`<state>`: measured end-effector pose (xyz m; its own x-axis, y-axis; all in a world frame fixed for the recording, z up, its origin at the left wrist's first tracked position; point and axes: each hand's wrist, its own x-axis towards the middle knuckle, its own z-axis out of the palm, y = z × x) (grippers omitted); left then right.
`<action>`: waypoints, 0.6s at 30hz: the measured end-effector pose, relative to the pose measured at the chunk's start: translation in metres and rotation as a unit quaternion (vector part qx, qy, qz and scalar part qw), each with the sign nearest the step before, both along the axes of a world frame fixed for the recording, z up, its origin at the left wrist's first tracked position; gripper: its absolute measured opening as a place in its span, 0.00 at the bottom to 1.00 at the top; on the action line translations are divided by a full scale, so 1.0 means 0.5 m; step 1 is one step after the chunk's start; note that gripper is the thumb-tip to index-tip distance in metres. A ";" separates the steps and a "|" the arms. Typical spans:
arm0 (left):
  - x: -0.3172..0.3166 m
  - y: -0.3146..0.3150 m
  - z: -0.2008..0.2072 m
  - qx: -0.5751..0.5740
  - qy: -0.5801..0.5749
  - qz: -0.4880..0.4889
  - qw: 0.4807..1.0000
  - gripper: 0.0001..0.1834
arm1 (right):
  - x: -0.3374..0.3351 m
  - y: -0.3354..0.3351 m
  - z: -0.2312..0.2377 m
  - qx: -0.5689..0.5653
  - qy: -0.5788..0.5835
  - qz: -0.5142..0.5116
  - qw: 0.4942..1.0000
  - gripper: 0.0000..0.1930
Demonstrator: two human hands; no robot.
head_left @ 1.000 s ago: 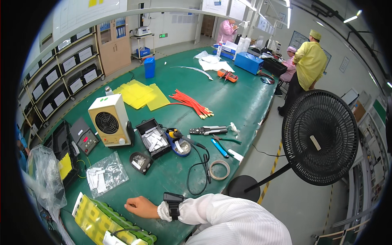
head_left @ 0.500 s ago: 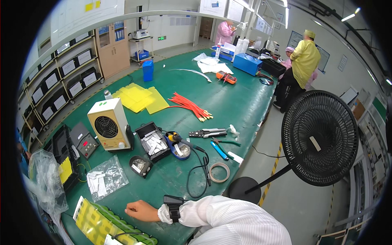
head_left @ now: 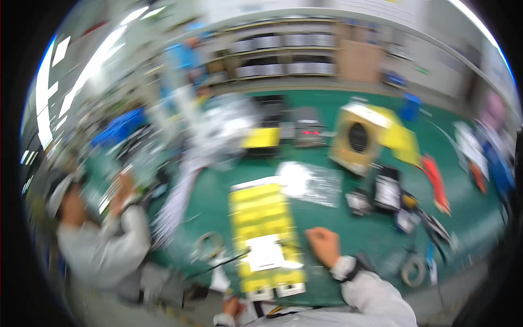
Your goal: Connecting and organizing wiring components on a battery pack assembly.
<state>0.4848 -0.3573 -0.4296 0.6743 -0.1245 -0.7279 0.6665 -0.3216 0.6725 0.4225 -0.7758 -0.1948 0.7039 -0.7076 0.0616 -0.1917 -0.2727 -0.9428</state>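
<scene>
Pretty blurry, but on the green worktop (head_left: 348, 240) I count one yellow tray (head_left: 264, 229), one white paper sheet (head_left: 265, 253) on it and one clear plastic bag (head_left: 310, 182). Also one beige fan box (head_left: 357, 139), one tape roll (head_left: 413, 270) and one bunch of red ties (head_left: 437, 182). Two hands of the wearer show, right hand (head_left: 322, 245) and left hand (head_left: 234, 306), plus one other person (head_left: 92, 240) at the left.

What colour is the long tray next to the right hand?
Yellow, with a white sheet lying on it; the tray shows in the blurred head view, left of the right hand.
</scene>
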 end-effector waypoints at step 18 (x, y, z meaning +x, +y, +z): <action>-0.014 -0.001 0.105 -0.064 0.076 0.016 0.995 0.22 | 0.028 -0.004 -0.025 0.056 -0.127 0.073 0.988 0.19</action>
<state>0.4777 -0.3576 -0.3770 0.5632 -0.2026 -0.8011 0.7718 -0.2176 0.5975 0.4366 -0.7777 -0.2072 0.7712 -0.6117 0.1763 0.0882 -0.1716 -0.9812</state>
